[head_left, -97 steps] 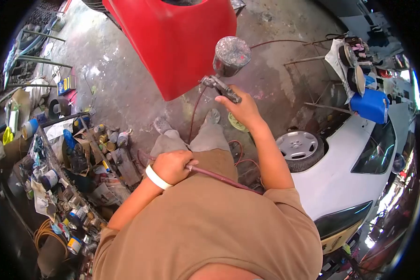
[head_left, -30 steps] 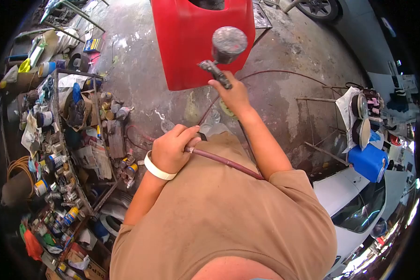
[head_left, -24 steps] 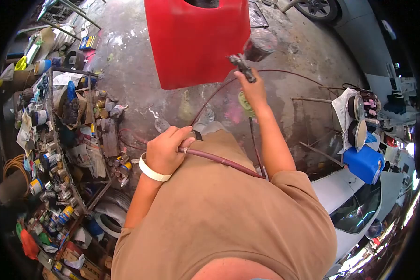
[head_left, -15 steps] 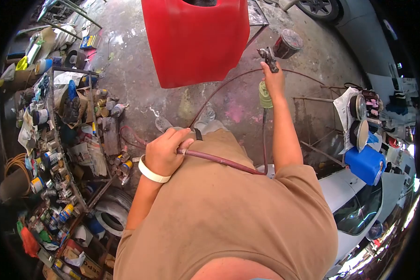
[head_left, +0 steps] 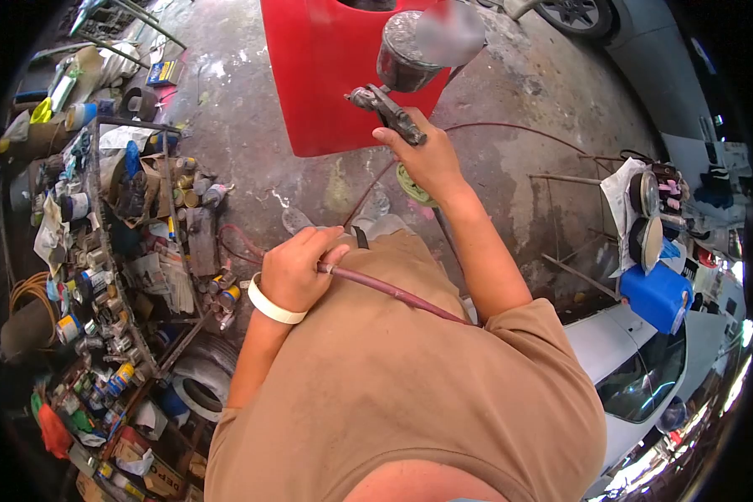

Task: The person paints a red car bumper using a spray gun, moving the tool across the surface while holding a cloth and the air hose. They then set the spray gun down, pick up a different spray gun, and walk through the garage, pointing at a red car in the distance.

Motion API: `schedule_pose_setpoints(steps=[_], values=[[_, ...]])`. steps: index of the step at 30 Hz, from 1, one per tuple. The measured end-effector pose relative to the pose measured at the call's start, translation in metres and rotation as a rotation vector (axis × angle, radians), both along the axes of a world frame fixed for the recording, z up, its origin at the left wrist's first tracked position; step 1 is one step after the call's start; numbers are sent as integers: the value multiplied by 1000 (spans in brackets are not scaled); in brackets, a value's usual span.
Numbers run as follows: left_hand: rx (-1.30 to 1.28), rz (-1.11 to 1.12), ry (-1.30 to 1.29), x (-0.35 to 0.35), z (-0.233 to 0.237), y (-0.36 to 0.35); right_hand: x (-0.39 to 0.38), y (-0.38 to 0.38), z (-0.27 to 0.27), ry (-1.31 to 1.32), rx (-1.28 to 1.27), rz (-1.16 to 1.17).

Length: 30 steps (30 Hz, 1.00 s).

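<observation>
- Out front, the right hand (head_left: pixel 428 161) has its fingers wrapped round a spray gun (head_left: pixel 382 105), close before the red panel (head_left: pixel 326 84).
- Nearer in, the left hand (head_left: pixel 297 272) curls its fingers tight round the hose (head_left: pixel 393 293).

1. Setting: a car body and paint workshop.
2. Glossy red car body panel (head_left: pixel 335 75) standing on a paint-spattered grey concrete floor (head_left: pixel 544 167).
3. Grey metal spray gun with top cup (head_left: pixel 397 75) on a dark red rubber air hose (head_left: pixel 393 293).
4. Open metal rack crowded with small paint tins (head_left: pixel 100 268).
5. White car (head_left: pixel 636 376); worn black tyre (head_left: pixel 201 389).
</observation>
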<state>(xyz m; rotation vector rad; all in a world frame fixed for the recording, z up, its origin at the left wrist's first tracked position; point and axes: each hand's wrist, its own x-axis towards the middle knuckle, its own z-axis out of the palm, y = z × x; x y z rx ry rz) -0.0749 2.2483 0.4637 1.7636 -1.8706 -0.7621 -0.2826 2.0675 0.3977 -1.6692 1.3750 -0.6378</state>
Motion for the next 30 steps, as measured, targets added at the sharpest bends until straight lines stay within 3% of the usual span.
schedule_pose_setpoints(steps=[12, 20, 27, 30], values=[[-21, -10, 45, 0, 1, -5, -112, -56, -18, 64, -19, -375], [-35, 11, 46, 4, 1, -5, -91, -68, -11, 14, -81, -297], [-21, 25, 31, 7, 7, -9, -4, -50, 55, -66, 33, -62], [-16, 36, 30, 5, 10, -10, -3, -55, 62, -103, 68, -7]])
